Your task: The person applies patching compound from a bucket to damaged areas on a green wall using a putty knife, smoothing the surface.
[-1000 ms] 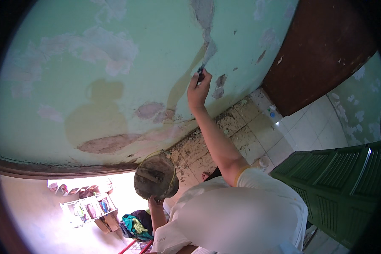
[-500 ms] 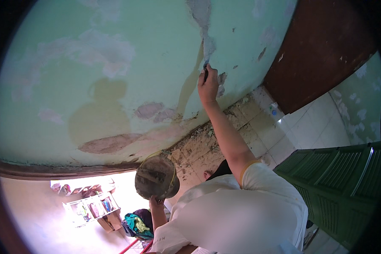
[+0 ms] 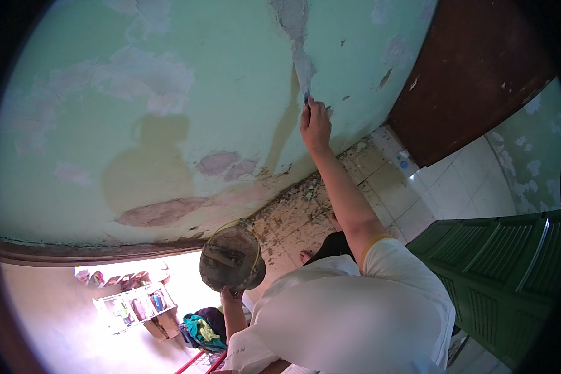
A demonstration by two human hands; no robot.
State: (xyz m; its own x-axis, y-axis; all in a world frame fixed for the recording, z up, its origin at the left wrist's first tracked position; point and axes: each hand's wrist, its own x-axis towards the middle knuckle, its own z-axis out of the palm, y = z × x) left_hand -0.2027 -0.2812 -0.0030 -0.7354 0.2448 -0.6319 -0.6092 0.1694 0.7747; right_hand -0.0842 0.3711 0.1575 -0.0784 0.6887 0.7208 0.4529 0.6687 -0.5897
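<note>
While the right hand (image 3: 316, 128) reaches up to the green wall (image 3: 230, 50), its fingers are closed around a small dark tool (image 3: 306, 98), most of which they hide. The tool's visible end sits just beyond the fingertips, at the lower end of a grey strip (image 3: 301, 59) running up the wall; whether it touches the surface, I cannot tell. Well apart, lower and to the left, the left hand (image 3: 232, 298) grips the near edge of a round bucket (image 3: 255, 275), its thumb and fingers only partly visible. The bucket lies directly beyond that hand, its mouth facing the camera and its inside coated grey-brown, with a thin yellow handle (image 3: 257, 244) along the right side. Between the two hands, debris litters the floor tiles (image 3: 293, 227) beneath the wall.
</note>
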